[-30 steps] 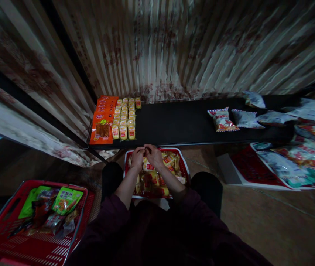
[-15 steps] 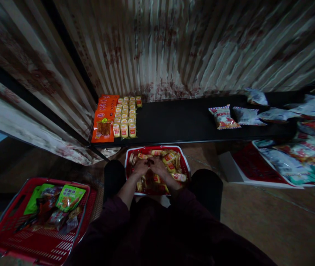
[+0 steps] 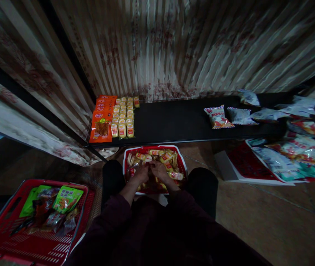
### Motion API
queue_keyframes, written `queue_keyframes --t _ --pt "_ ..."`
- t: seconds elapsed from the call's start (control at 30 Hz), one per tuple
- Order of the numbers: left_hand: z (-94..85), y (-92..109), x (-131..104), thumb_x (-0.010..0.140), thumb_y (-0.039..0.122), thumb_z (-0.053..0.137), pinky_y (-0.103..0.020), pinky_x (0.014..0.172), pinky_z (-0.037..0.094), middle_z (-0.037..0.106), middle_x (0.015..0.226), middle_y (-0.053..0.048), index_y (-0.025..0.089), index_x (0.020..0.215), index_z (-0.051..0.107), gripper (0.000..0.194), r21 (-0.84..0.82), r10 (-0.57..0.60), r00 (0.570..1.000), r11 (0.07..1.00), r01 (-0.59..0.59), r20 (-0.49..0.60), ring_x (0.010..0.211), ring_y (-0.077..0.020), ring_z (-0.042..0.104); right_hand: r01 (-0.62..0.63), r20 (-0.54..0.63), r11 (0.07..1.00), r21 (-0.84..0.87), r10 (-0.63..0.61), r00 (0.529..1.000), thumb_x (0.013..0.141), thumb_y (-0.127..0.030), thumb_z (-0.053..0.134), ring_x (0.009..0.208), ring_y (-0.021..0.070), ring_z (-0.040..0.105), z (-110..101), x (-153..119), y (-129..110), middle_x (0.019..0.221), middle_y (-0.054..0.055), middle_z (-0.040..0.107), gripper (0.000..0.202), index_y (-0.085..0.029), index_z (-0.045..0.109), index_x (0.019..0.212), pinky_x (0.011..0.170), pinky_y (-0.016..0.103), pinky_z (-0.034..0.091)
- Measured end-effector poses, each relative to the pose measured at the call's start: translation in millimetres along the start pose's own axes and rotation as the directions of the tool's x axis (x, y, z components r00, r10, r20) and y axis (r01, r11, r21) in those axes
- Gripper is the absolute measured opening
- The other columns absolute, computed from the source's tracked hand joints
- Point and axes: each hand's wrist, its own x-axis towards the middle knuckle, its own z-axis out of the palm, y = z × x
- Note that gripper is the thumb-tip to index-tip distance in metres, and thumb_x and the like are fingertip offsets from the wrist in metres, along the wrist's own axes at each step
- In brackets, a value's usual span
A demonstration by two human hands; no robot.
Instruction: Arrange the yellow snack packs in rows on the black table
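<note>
Head view: behind everything, a patterned curtain (image 3: 160,48) is seen hanging in folds above a long black shelf (image 3: 171,122). At the shelf's left end, orange packets (image 3: 100,123) are laid overlapping beside neat rows of small yellow packs (image 3: 122,118); toward its right, pale snack bags (image 3: 240,116) are spread more loosely. On the floor at the left, a large red basket (image 3: 35,245) is partly filled with green packets (image 3: 68,199) and darker, mixed ones (their labels are mostly lost in the dim light). At the right, a white-rimmed red container (image 3: 244,166) is heaped with printed bags (image 3: 298,155). Between the knees, a smaller red basket (image 3: 185,162) is well filled with yellow wrapped snacks (image 3: 166,158). Inside its rim, the left hand (image 3: 141,173) and right hand (image 3: 159,171) are lowered close together, fingers partly curled. The snacks lie beneath and around both hands; whether one is gripped cannot be told.
</note>
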Motion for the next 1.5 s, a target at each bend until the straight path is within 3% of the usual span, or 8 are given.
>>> queue_keyframes --t 0.13,0.27,0.37,0.6,0.87,1.07,1.33,1.5 --pt "-1.2 3.4 1.8 0.067 0.002 0.052 -0.035 0.096 0.041 0.062 0.118 -0.014 0.016 0.118 0.056 0.053 0.022 -0.065 0.998 0.998 0.065 -0.013 0.110 -0.0254 0.057 -0.008 -0.114 0.993 0.114 0.021 0.993 0.080 -0.019 0.048 0.097 0.0187 0.064 5.6 -3.6 5.3 0.104 0.006 0.070 0.030 -0.020 0.067 0.104 0.088 0.028 0.047" --pt "-0.1 3.2 5.0 0.071 0.005 0.053 -0.035 0.098 0.040 0.060 0.124 -0.012 0.017 0.127 0.049 0.058 -0.062 -0.134 0.982 0.990 0.126 -0.134 0.114 -0.0233 0.056 -0.054 -0.214 0.970 0.236 0.106 0.971 0.082 -0.024 0.048 0.102 0.0205 0.062 11.8 -4.5 9.8 0.112 0.009 0.066 0.035 -0.019 0.059 0.114 0.091 0.034 0.046" --pt "2.6 4.6 6.3 0.072 0.004 0.051 -0.034 0.103 0.036 0.055 0.130 -0.014 0.015 0.130 0.047 0.059 -0.117 -0.159 0.962 0.984 0.136 -0.222 0.120 -0.0217 0.051 -0.031 -0.187 0.937 0.347 0.101 0.977 0.081 -0.028 0.051 0.101 0.0204 0.062 16.0 -3.5 12.7 0.111 0.007 0.066 0.035 -0.021 0.058 0.115 0.091 0.035 0.047" --pt "4.8 8.0 6.7 0.074 0.009 0.053 -0.032 0.103 0.035 0.057 0.129 -0.011 0.018 0.126 0.050 0.053 -0.322 -0.178 0.961 0.941 0.103 -0.214 0.119 -0.0202 0.052 -0.062 -0.085 0.788 0.612 0.143 0.986 0.077 -0.039 0.054 0.090 0.0194 0.064 20.6 -1.8 12.7 0.098 0.005 0.069 0.032 -0.023 0.061 0.104 0.084 0.033 0.050" --pt "12.5 -7.5 14.4 0.070 0.012 0.062 -0.030 0.085 0.047 0.066 0.110 -0.009 0.019 0.115 0.060 0.045 -0.806 -0.347 0.923 0.587 0.076 -0.165 0.098 -0.0192 0.061 -0.049 -0.080 0.489 0.871 0.239 0.968 0.061 -0.050 0.061 0.081 0.0204 0.064 16.4 -3.1 3.1 0.088 0.005 0.068 0.045 -0.020 0.061 0.094 0.072 0.033 0.051" --pt "10.9 -10.0 18.5 0.064 0.003 0.062 -0.027 0.083 0.048 0.066 0.108 -0.008 0.016 0.106 0.064 0.044 -0.892 -0.428 0.889 0.448 0.054 -0.161 0.096 -0.0166 0.062 -0.035 -0.061 0.415 0.909 0.216 0.975 0.059 -0.047 0.064 0.081 0.0187 0.064 21.7 -0.1 7.8 0.086 0.004 0.068 0.049 -0.019 0.060 0.099 0.074 0.033 0.050" --pt "2.3 -2.5 8.9 0.058 0.004 0.062 -0.028 0.076 0.051 0.068 0.102 -0.007 0.016 0.102 0.066 0.046 -0.971 -0.325 0.938 0.237 -0.038 -0.116 0.085 -0.0169 0.065 0.017 -0.149 0.389 0.921 0.312 0.938 0.058 -0.052 0.065 0.072 0.0167 0.062 25.3 2.7 8.3 0.079 0.002 0.066 0.046 -0.019 0.059 0.090 0.069 0.031 0.049" --pt "3.5 -2.1 10.9 0.057 0.002 0.058 -0.025 0.071 0.051 0.069 0.102 -0.005 0.017 0.105 0.065 0.051 -0.974 -0.299 0.948 0.222 -0.038 -0.105 0.080 -0.0149 0.066 0.033 -0.146 0.317 0.948 0.340 0.929 0.057 -0.047 0.065 0.073 0.0170 0.063 20.6 -2.1 3.4 0.085 0.002 0.066 0.047 -0.022 0.056 0.096 0.068 0.031 0.051"
